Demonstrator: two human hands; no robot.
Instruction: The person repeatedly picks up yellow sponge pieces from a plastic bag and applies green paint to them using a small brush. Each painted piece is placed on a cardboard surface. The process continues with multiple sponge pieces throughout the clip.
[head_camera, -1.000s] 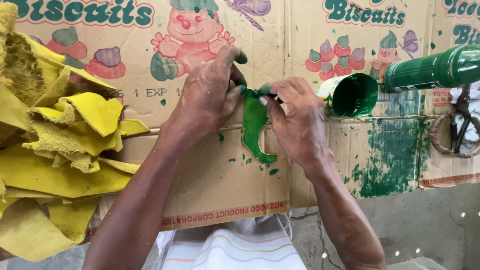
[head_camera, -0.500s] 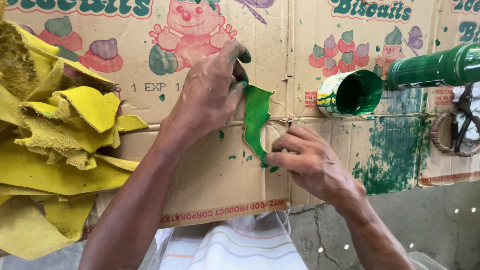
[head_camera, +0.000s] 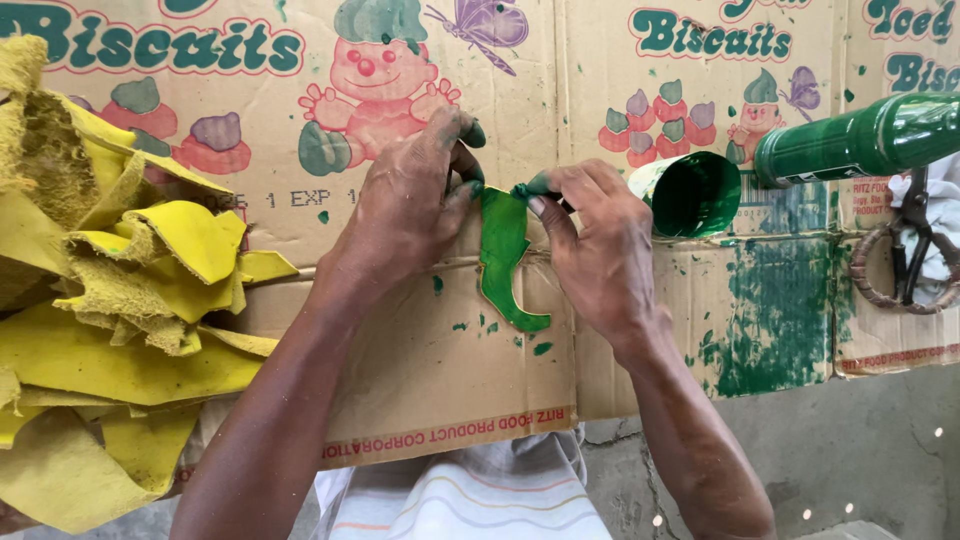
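Green leather piece (head_camera: 507, 262), flat, glossy with wet paint, curved boot-like outline with a hooked lower end, lies on flattened printed cardboard (head_camera: 420, 360) at scene centre. Left hand (head_camera: 408, 205) sits on its left edge, fingers curled and pressed together, paint-stained tips holding the upper left of the piece down. Right hand (head_camera: 592, 250) on its right side, thumb and forefinger pinching a small green dauber (head_camera: 522, 189) at the piece's top end, other fingers folded. So the piece lies between both hands, touching both, its lower hook sticking out nearer than the fingers. Cardboard is matte brown, creased, spotted with green smears, heavier stain to the right. Far right: open cup (head_camera: 690, 195) on its side, green inside, beside a dark green bottle (head_camera: 860, 140), shiny. Scissors (head_camera: 910, 260) at right edge. Left: heap of yellow scraps (head_camera: 110, 330), rough suede texture, ragged curled edges.
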